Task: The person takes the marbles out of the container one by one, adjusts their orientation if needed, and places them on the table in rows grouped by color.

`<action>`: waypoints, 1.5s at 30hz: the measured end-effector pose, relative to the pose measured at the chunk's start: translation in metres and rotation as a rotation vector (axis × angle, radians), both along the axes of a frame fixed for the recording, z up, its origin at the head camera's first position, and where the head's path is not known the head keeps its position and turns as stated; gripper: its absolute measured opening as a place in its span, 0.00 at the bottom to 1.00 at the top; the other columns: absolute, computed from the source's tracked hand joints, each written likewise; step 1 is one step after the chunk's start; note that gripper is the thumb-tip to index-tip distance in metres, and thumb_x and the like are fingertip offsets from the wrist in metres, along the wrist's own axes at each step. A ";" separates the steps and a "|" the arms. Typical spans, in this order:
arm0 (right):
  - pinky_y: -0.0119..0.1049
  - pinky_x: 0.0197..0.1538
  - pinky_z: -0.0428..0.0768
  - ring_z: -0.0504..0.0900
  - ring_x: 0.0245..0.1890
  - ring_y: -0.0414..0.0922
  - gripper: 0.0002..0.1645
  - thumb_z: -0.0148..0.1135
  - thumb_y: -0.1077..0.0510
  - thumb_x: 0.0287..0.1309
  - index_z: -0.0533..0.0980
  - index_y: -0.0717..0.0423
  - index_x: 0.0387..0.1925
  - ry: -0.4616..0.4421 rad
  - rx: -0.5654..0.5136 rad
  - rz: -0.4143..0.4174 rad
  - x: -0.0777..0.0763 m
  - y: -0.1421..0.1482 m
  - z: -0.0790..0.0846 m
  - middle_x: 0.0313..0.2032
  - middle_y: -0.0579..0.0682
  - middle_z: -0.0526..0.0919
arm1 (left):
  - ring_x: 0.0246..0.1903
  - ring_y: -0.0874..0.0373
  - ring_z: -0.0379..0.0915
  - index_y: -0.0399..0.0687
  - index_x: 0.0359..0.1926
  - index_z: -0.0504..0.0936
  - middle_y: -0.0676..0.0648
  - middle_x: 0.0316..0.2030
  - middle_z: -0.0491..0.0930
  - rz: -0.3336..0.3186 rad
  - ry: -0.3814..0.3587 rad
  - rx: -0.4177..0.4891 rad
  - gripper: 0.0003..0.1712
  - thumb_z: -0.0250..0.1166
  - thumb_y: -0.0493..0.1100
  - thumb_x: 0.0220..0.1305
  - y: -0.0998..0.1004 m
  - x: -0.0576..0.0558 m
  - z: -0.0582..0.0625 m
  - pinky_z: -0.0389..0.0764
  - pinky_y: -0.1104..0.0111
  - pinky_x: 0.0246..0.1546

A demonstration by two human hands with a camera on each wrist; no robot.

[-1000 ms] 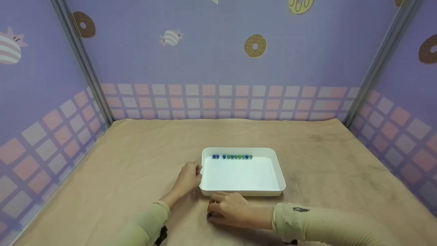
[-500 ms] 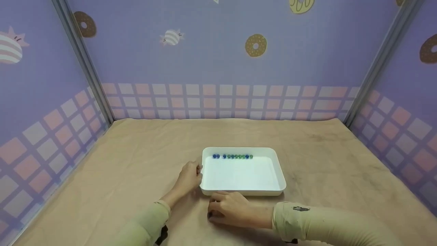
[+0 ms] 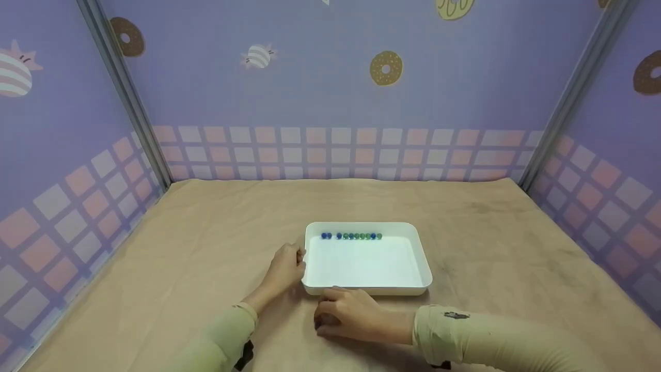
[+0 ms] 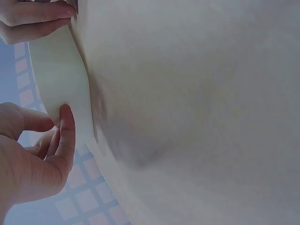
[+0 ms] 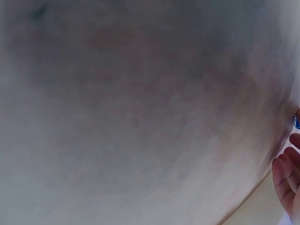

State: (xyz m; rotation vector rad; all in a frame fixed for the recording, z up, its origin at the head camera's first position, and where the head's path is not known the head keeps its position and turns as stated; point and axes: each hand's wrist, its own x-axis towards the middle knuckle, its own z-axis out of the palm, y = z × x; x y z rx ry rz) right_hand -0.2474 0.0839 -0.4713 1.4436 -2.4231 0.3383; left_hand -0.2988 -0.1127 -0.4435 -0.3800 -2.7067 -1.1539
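Observation:
A white rectangular tray (image 3: 366, 266) lies on the cloth, with a row of blue and green glass marbles (image 3: 357, 236) along its far wall. Two blue marbles (image 3: 326, 235) at the row's left end are set apart by a small gap. My left hand (image 3: 285, 266) pinches the tray's left rim; in the left wrist view its thumb and fingers (image 4: 68, 122) meet there. Just in front of the tray's near wall, my right hand (image 3: 347, 316) is low over the cloth with curled fingers. The right wrist view shows a sliver of a blue marble (image 5: 297, 123) at its fingertips, mostly hidden.
Brown cloth (image 3: 222, 222) covers the table around the tray. Purple printed walls (image 3: 320, 98) close off the back and both sides, with grey metal posts (image 3: 131, 103) at the rear corners.
The right hand's fingers have shifted very slightly, and the dark spot at their tips shows less. The left hand, tray and marbles in it keep their places.

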 end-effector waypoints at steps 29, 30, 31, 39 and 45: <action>0.19 0.36 0.71 0.74 0.35 0.32 0.19 0.67 0.38 0.57 0.84 0.43 0.43 -0.138 0.022 -0.025 0.001 0.010 0.002 0.42 0.40 0.81 | 0.31 0.56 0.68 0.27 0.36 0.77 0.39 0.31 0.74 0.009 0.007 0.014 0.07 0.57 0.23 0.56 0.000 -0.001 -0.001 0.74 0.67 0.32; 0.19 0.36 0.72 0.75 0.35 0.32 0.19 0.67 0.38 0.57 0.84 0.43 0.43 -0.138 0.020 -0.025 0.001 0.010 0.002 0.42 0.40 0.81 | 0.31 0.56 0.68 0.28 0.36 0.77 0.39 0.31 0.74 0.010 0.005 0.015 0.06 0.57 0.23 0.56 0.001 -0.001 -0.001 0.74 0.66 0.33; 0.19 0.36 0.72 0.75 0.36 0.32 0.19 0.67 0.38 0.57 0.84 0.43 0.44 -0.140 0.018 -0.026 0.001 0.011 0.002 0.42 0.40 0.81 | 0.31 0.56 0.68 0.28 0.36 0.77 0.39 0.31 0.74 0.011 0.003 0.016 0.07 0.57 0.23 0.56 0.001 -0.001 -0.001 0.74 0.66 0.33; 0.18 0.37 0.72 0.75 0.36 0.32 0.21 0.68 0.37 0.55 0.84 0.44 0.45 -0.164 -0.013 -0.035 0.004 0.016 0.011 0.41 0.39 0.81 | 0.31 0.56 0.68 0.29 0.34 0.77 0.39 0.30 0.73 0.019 0.003 0.009 0.05 0.57 0.23 0.56 0.001 -0.002 -0.003 0.74 0.66 0.33; 0.27 0.42 0.80 0.81 0.42 0.38 0.21 0.68 0.41 0.57 0.83 0.47 0.47 -0.201 -0.039 -0.065 0.002 0.019 0.029 0.43 0.43 0.83 | 0.31 0.56 0.68 0.29 0.34 0.77 0.40 0.30 0.73 0.021 0.007 0.014 0.05 0.58 0.23 0.55 0.001 -0.002 -0.003 0.74 0.66 0.33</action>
